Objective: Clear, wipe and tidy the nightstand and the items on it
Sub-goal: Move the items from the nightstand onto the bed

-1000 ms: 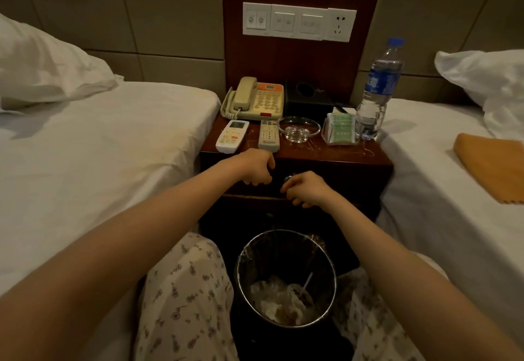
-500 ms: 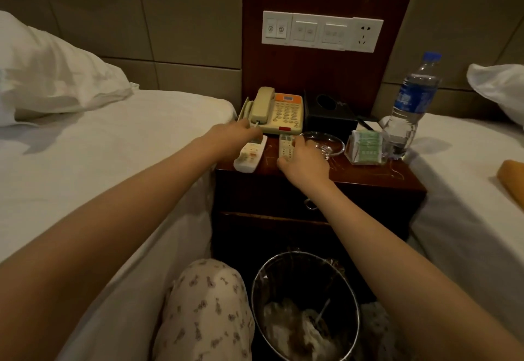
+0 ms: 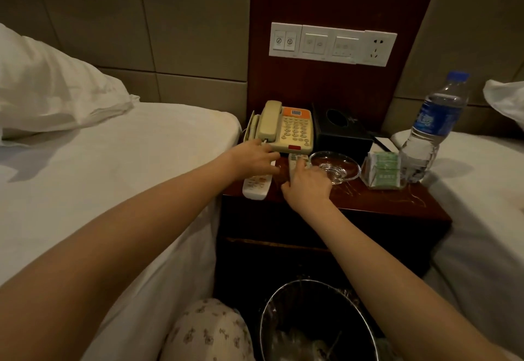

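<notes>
On the near left part of the nightstand point(image 3: 382, 204) lie two remotes, side by side. Our left hand point(image 3: 251, 159) is spread over the far end of the white remote point(image 3: 255, 187), fingers stretched toward the phone point(image 3: 286, 130), gripping nothing. Our right hand point(image 3: 307, 184) covers the grey remote point(image 3: 298, 159), and we cannot tell whether its fingers close round it. Both remotes look light, stiff and smooth, best taken by their long edges. The glass ashtray point(image 3: 336, 166) just right of that hand looks fragile and slippery; we would lift it by the rim. The dark wooden top is scratched, a bed flanks each side, and a bin point(image 3: 317, 323) stands below.
</notes>
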